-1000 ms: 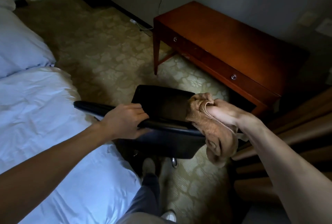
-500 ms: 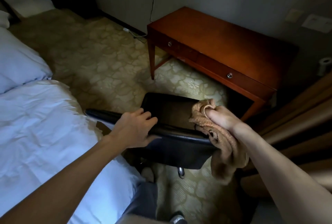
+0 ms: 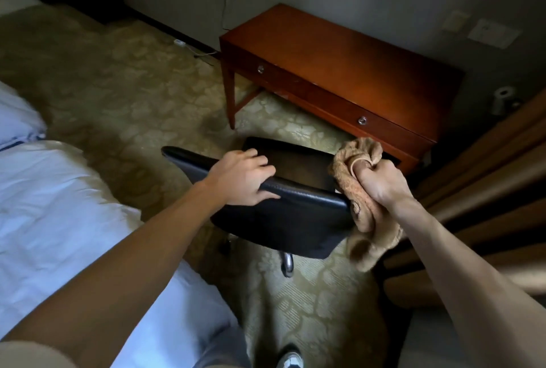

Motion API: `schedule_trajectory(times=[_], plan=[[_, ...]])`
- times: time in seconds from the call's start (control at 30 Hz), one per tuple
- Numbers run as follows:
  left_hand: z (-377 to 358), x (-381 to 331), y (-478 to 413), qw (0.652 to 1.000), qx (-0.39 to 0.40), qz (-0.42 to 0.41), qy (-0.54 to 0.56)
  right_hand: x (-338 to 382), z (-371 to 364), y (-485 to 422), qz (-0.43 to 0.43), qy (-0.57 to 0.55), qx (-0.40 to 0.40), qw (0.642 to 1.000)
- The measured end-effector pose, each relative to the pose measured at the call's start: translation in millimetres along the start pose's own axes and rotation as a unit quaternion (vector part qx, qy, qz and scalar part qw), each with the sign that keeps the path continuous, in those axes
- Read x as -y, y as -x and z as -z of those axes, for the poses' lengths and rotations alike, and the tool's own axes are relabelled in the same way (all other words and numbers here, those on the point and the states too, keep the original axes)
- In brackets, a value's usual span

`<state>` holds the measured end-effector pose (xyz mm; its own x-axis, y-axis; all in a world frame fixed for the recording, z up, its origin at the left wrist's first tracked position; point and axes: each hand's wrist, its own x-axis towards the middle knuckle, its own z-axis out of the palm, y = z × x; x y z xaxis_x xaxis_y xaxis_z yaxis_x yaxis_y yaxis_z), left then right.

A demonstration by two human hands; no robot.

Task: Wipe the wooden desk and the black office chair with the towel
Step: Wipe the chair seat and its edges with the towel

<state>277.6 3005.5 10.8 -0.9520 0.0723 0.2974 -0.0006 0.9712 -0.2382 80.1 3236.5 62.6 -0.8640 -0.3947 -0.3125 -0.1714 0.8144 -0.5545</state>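
The black office chair [image 3: 283, 220] stands in front of me with its backrest facing me. My left hand [image 3: 240, 180] grips the top edge of the backrest near its middle. My right hand [image 3: 381, 181] holds a bunched tan towel [image 3: 359, 211] against the right end of the backrest top; the towel's loose end hangs down past the chair's right side. The wooden desk [image 3: 354, 63] with two drawer knobs stands against the wall beyond the chair, its top bare.
A bed with white sheets [image 3: 53, 205] is close on the left. Brown curtain folds [image 3: 484, 190] hang at the right. Patterned carpet [image 3: 133, 96] lies between bed and desk. A cable runs down the wall by the desk. My shoe [image 3: 291, 360] shows below.
The towel in my right hand has slid rightwards along the backrest top to its right end. My left hand keeps its grip on the backrest. The view has shifted.
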Motion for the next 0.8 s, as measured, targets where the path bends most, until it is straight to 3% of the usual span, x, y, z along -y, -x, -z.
schedule_trajectory(times=[0.13, 0.3, 0.4, 0.53, 0.7, 0.8], plan=[[-17, 26, -36, 0.999, 0.035, -0.009, 0.032, 21, -4, -10, -0.038, -0.017, -0.122, 0.992], [-42, 52, -73, 0.994, 0.077, 0.050, 0.060, 30, -25, -9, 0.011, -0.027, -0.201, 0.979], [-51, 64, -100, 0.989, 0.105, 0.064, 0.077, 28, -22, -18, 0.003, -0.067, -0.197, 0.978], [-72, 71, -128, 0.992, 0.074, 0.051, 0.086, 28, -1, -49, -0.028, -0.093, -0.170, 0.981], [-79, 82, -162, 0.994, 0.079, 0.073, 0.030, 49, 8, -81, 0.007, -0.147, -0.247, 0.958], [-76, 98, -172, 0.982, 0.174, 0.005, 0.078, 80, 8, -90, 0.036, -0.176, -0.252, 0.951]])
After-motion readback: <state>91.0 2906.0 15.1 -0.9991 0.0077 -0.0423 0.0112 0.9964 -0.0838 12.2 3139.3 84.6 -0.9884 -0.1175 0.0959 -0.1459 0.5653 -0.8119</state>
